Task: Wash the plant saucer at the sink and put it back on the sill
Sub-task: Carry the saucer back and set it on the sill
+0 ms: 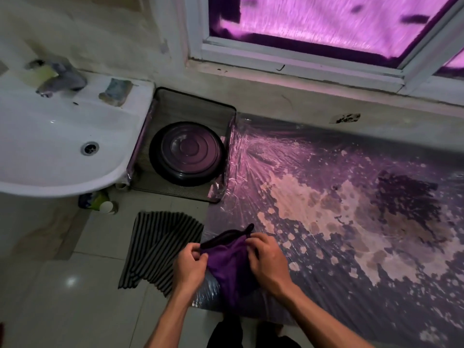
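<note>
A round dark plant saucer (187, 153) lies inside a black mesh tray (232, 114) between the white sink (50, 136) and a plastic-covered counter. At the counter's near edge, my left hand (189, 266) and my right hand (266, 257) both pinch a purple cloth (229, 266) with a dark trim. The cloth bunches between my hands. The window sill (313, 96) runs along the wall under the window, with nothing standing on it.
A faucet (61, 76) and a sponge (116, 91) sit on the sink's back rim. A black-and-white striped cloth (160, 247) hangs off the counter's left edge. A bottle (98, 200) stands on the tiled floor under the sink. Stained clear plastic (351, 209) covers the counter.
</note>
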Demonstrator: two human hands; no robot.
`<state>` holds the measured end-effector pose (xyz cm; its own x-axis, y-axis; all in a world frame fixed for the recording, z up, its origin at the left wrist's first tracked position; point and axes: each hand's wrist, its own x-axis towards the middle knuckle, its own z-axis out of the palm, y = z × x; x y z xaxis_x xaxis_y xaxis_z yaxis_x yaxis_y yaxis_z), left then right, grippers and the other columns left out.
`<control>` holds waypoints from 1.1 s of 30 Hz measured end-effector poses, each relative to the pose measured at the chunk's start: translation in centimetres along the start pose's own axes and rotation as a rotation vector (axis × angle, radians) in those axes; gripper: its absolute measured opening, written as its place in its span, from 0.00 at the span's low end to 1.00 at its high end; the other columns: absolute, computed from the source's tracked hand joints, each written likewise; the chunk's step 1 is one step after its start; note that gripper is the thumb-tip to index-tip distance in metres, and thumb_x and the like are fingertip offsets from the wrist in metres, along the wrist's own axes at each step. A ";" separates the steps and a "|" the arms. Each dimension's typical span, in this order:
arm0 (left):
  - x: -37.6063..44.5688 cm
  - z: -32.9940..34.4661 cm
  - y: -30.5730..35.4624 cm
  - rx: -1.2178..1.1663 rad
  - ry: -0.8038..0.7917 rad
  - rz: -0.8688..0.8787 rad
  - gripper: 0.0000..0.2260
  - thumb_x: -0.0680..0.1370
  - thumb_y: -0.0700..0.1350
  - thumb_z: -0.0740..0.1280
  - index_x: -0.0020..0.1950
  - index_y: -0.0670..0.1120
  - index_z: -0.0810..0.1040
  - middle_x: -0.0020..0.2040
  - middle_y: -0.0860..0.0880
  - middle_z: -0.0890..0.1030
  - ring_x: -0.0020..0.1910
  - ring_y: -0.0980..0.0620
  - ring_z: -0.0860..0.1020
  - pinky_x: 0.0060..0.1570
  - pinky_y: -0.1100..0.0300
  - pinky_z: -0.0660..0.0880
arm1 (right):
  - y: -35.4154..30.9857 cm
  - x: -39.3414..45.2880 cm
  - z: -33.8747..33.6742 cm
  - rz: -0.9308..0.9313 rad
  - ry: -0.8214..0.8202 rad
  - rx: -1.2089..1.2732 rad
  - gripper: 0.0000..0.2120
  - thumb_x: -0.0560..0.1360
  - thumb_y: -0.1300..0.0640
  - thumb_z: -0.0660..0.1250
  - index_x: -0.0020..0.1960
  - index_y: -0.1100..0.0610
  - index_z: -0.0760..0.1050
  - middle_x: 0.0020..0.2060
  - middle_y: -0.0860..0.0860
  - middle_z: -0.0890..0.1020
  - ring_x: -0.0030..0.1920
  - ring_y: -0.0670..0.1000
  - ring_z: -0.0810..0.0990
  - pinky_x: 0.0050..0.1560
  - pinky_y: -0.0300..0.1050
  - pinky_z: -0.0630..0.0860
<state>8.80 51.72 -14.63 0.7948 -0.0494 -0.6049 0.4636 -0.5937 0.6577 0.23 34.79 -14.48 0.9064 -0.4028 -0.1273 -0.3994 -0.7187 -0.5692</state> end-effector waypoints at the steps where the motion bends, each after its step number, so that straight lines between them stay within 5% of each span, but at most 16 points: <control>1: 0.5 -0.4 0.4 0.048 0.023 0.022 0.08 0.77 0.40 0.69 0.55 0.44 0.78 0.39 0.52 0.81 0.37 0.50 0.80 0.37 0.56 0.77 | -0.2 1.3 -0.4 0.011 0.031 0.012 0.08 0.76 0.59 0.66 0.53 0.56 0.82 0.51 0.50 0.82 0.52 0.49 0.77 0.52 0.40 0.74; 6: 4.3 -2.8 4.6 0.079 0.147 0.131 0.10 0.77 0.41 0.68 0.58 0.40 0.79 0.48 0.44 0.82 0.46 0.44 0.80 0.46 0.55 0.76 | -2.7 9.5 -2.4 0.085 -0.057 0.182 0.13 0.77 0.58 0.65 0.61 0.57 0.78 0.54 0.52 0.82 0.48 0.45 0.77 0.49 0.36 0.72; 9: 7.0 -4.5 7.6 0.090 0.214 0.227 0.13 0.77 0.40 0.68 0.61 0.39 0.78 0.57 0.37 0.80 0.56 0.39 0.78 0.58 0.49 0.74 | -4.7 14.7 -3.3 0.174 -0.161 0.310 0.18 0.78 0.57 0.65 0.67 0.56 0.74 0.59 0.54 0.81 0.51 0.48 0.81 0.55 0.44 0.78; 12: 9.0 -5.9 9.9 0.128 0.259 0.255 0.18 0.79 0.42 0.66 0.68 0.40 0.73 0.66 0.38 0.73 0.64 0.40 0.73 0.65 0.50 0.69 | -6.3 19.0 -3.8 0.203 -0.243 0.437 0.22 0.78 0.61 0.64 0.71 0.59 0.69 0.65 0.53 0.77 0.47 0.40 0.81 0.43 0.30 0.77; 16: 10.8 -6.6 10.9 0.123 0.216 0.222 0.23 0.81 0.45 0.62 0.76 0.42 0.64 0.75 0.42 0.64 0.74 0.43 0.64 0.71 0.50 0.63 | -7.3 23.0 -3.9 0.187 -0.280 0.419 0.24 0.77 0.68 0.60 0.73 0.61 0.65 0.65 0.59 0.76 0.61 0.59 0.78 0.55 0.44 0.77; 19: 11.8 -6.8 10.6 0.137 0.178 0.214 0.25 0.82 0.45 0.61 0.78 0.43 0.60 0.78 0.42 0.60 0.77 0.43 0.60 0.74 0.49 0.60 | -7.5 25.1 -3.3 0.170 -0.360 0.406 0.27 0.76 0.71 0.57 0.74 0.60 0.62 0.65 0.56 0.75 0.58 0.50 0.76 0.49 0.27 0.75; 22: 12.7 -7.0 10.0 0.129 0.180 0.243 0.23 0.83 0.42 0.58 0.78 0.43 0.59 0.78 0.43 0.61 0.76 0.43 0.61 0.74 0.47 0.61 | -7.4 26.6 -2.4 0.156 -0.406 0.196 0.30 0.76 0.66 0.56 0.76 0.55 0.58 0.68 0.55 0.73 0.60 0.52 0.75 0.60 0.43 0.73; 24: 13.0 -7.1 9.6 0.100 0.188 0.251 0.23 0.83 0.41 0.57 0.78 0.43 0.60 0.78 0.44 0.62 0.75 0.43 0.63 0.73 0.45 0.63 | -7.7 27.0 -1.8 0.152 -0.351 0.117 0.28 0.73 0.66 0.56 0.72 0.57 0.65 0.64 0.57 0.76 0.62 0.58 0.76 0.63 0.51 0.73; 33: 13.5 -8.2 8.8 0.005 0.262 0.187 0.23 0.83 0.38 0.57 0.78 0.42 0.60 0.79 0.45 0.61 0.75 0.43 0.64 0.74 0.47 0.62 | -8.9 26.0 -0.4 0.452 -0.215 0.605 0.14 0.74 0.68 0.59 0.57 0.64 0.77 0.50 0.61 0.83 0.51 0.60 0.83 0.54 0.59 0.80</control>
<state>26.85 52.43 -13.34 0.9400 0.0499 -0.3375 0.2988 -0.5978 0.7439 27.25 30.47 -12.39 0.7051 -0.4200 -0.5713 -0.6473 -0.0521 -0.7605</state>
